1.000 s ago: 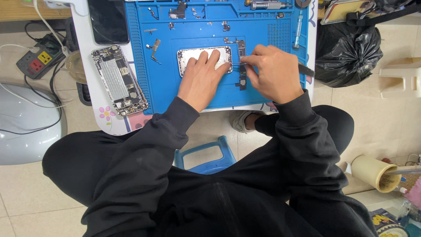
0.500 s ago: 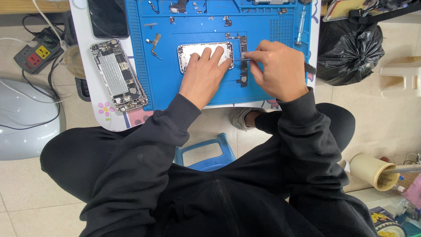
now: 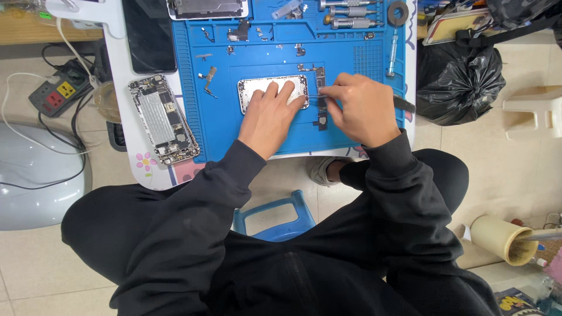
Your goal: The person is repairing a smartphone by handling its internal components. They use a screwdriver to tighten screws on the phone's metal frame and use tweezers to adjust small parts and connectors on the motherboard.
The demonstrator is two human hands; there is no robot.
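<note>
left hand (image 3: 270,117) lies flat on the white phone housing (image 3: 257,88), fingers spread over its middle and right part, pressing it onto the blue work mat (image 3: 246,134); its grip is open and holds nothing. the housing sits near the centre of the mat, long side running left to right, its left end uncovered. right hand (image 3: 360,108) is just beside the housing's right end, its grip pinched narrow on thin tweezers (image 3: 313,96) whose tip points left and reaches the housing's right edge, by the left fingertips. a dark handle (image 3: 405,104) juts out from under the right hand toward the mat's right border; whether it belongs to the tweezers cannot be told. a narrow dark circuit strip (image 3: 320,88) lies on the mat between the two hands, partly hidden by the right fingers. on the counter (image 3: 132,158) left of the mat rests an opened phone chassis (image 3: 163,119), tilted, innards showing. small brackets (image 3: 208,79) lie on the mat between chassis and housing. screwdrivers (image 3: 348,22) lie in the mat's upper tray. a black bag (image 3: 462,82) stands on the floor to the right, a power strip (image 3: 55,93) to the left.
</note>
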